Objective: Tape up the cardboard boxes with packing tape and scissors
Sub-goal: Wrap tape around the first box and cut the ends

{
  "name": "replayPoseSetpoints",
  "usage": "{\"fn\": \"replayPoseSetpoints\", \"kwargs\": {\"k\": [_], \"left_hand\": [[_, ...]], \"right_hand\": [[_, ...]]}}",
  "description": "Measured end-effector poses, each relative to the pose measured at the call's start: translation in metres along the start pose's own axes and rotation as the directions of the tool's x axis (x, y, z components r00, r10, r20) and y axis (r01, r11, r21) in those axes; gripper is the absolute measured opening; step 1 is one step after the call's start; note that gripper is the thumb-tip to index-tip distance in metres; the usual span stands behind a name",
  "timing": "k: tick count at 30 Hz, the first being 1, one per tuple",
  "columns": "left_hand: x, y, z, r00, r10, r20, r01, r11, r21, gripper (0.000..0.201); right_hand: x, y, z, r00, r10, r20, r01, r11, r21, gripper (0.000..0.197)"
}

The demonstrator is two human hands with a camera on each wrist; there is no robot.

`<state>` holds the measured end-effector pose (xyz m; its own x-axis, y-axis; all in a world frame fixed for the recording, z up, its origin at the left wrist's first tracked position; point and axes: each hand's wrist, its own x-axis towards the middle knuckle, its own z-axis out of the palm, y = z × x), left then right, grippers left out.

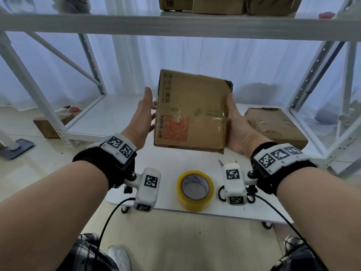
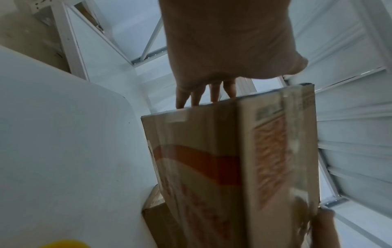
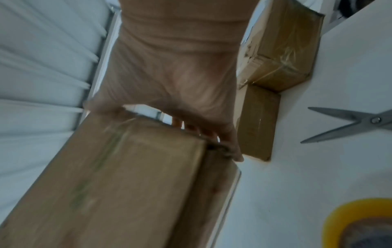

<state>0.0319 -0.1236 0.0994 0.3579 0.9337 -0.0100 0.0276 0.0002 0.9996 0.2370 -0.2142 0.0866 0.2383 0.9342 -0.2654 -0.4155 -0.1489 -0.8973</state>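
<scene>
Both hands hold the cardboard box (image 1: pixel 192 112) between them above the bench (image 1: pixel 168 163), left hand (image 1: pixel 143 116) flat-fingered, right hand (image 1: pixel 237 126) curled round its edge, probably to inspect it; tape roll (image 1: pixel 195 189) and scissors (image 3: pixel 350 123) lie below the wrists.

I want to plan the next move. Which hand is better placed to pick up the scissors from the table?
Right. The scissors lie on the table just under the right hand; the left hand is across the cardboard box.
</scene>
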Motion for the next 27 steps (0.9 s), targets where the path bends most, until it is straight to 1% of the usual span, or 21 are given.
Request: {"fn": "replayPoseSetpoints", "kwargs": {"k": [1,2,3,4,5,6,7,10,12,13,14,15,16,17,18,20,24,25,26,27], "left_hand": [[0.000,-0.001,0.001,1.000,-0.004,-0.007,0.004,1.000,0.019,0.077],[-0.002,0.000,0.002,1.000,0.001,-0.013,0.000,0.999,0.040,0.085],[-0.002,-0.001,0.001,1.000,0.011,-0.009,-0.011,0.999,0.053,0.089],[-0.001,-0.002,0.000,1.000,0.026,0.004,-0.026,0.998,0.057,0.088],[0.000,-0.003,-0.001,1.000,0.026,0.014,-0.027,0.998,0.062,0.082],[-0.001,-0.004,-0.002,1.000,0.017,0.012,-0.018,0.998,0.063,0.076],[0.000,-0.005,-0.004,1.000,-0.019,-0.001,0.019,0.999,0.046,0.072],[0.002,-0.007,-0.010,0.995,-0.082,-0.058,0.082,0.997,-0.008,0.065],[0.002,-0.009,-0.013,0.993,-0.079,-0.084,0.080,0.997,0.010,0.050],[0.003,-0.011,-0.015,0.993,-0.074,-0.091,0.077,0.997,0.028,0.045],[0.005,-0.013,-0.016,0.994,-0.057,-0.096,0.062,0.997,0.046,0.043],[0.006,-0.015,-0.017,0.994,-0.038,-0.099,0.044,0.997,0.060,0.043],[0.007,-0.015,-0.017,0.995,-0.019,-0.102,0.026,0.997,0.068,0.042],[0.007,-0.016,-0.016,0.995,-0.003,-0.104,0.011,0.997,0.076,0.042],[0.006,-0.016,-0.015,0.994,0.021,-0.108,-0.011,0.996,0.084,0.042],[0.005,-0.015,-0.012,0.991,0.066,-0.114,-0.052,0.992,0.116,0.041],[0.002,-0.016,-0.012,0.980,0.159,-0.123,-0.134,0.973,0.186,0.030],[0.003,-0.017,-0.014,0.976,0.171,-0.133,-0.138,0.965,0.225,0.032],[0.005,-0.018,-0.015,0.974,0.175,-0.145,-0.129,0.951,0.281,0.043],[0.007,-0.020,-0.017,0.972,0.171,-0.159,-0.106,0.930,0.351,0.061]], "right_hand": [[0.001,0.004,0.003,1.000,-0.024,-0.003,0.024,0.998,-0.050,0.058],[0.002,0.008,0.006,1.000,-0.026,0.003,0.026,0.997,-0.076,0.047],[0.002,0.011,0.008,1.000,-0.022,0.004,0.022,0.995,-0.097,0.044],[0.001,0.013,0.010,1.000,-0.018,0.009,0.019,0.993,-0.113,0.045],[0.001,0.015,0.012,1.000,-0.025,0.007,0.026,0.992,-0.127,0.046],[0.002,0.016,0.011,0.999,-0.045,0.004,0.045,0.988,-0.147,0.045],[0.002,0.016,0.009,0.997,-0.073,0.009,0.074,0.981,-0.182,0.046],[0.003,0.016,0.005,0.989,-0.119,0.090,0.139,0.952,-0.272,0.061],[0.004,0.015,0.006,0.990,-0.097,0.098,0.121,0.956,-0.269,0.065],[0.004,0.015,0.007,0.993,-0.075,0.087,0.094,0.964,-0.249,0.061],[0.004,0.015,0.009,0.996,-0.049,0.072,0.064,0.972,-0.226,0.056],[0.002,0.014,0.013,0.998,-0.021,0.056,0.033,0.977,-0.209,0.056],[0.002,0.014,0.015,0.999,-0.013,0.037,0.020,0.978,-0.205,0.061],[0.002,0.014,0.018,1.000,-0.019,0.017,0.022,0.977,-0.210,0.066],[0.004,0.015,0.018,0.999,-0.041,-0.011,0.037,0.971,-0.235,0.066],[0.007,0.019,0.018,0.994,-0.096,-0.050,0.077,0.953,-0.294,0.054],[0.013,0.026,0.013,0.992,-0.123,-0.029,0.103,0.920,-0.378,0.064],[0.013,0.027,0.012,0.991,-0.135,-0.019,0.117,0.913,-0.390,0.066],[0.014,0.026,0.012,0.989,-0.149,-0.007,0.133,0.905,-0.403,0.067],[0.014,0.025,0.013,0.987,-0.161,0.009,0.150,0.896,-0.418,0.068]]}}
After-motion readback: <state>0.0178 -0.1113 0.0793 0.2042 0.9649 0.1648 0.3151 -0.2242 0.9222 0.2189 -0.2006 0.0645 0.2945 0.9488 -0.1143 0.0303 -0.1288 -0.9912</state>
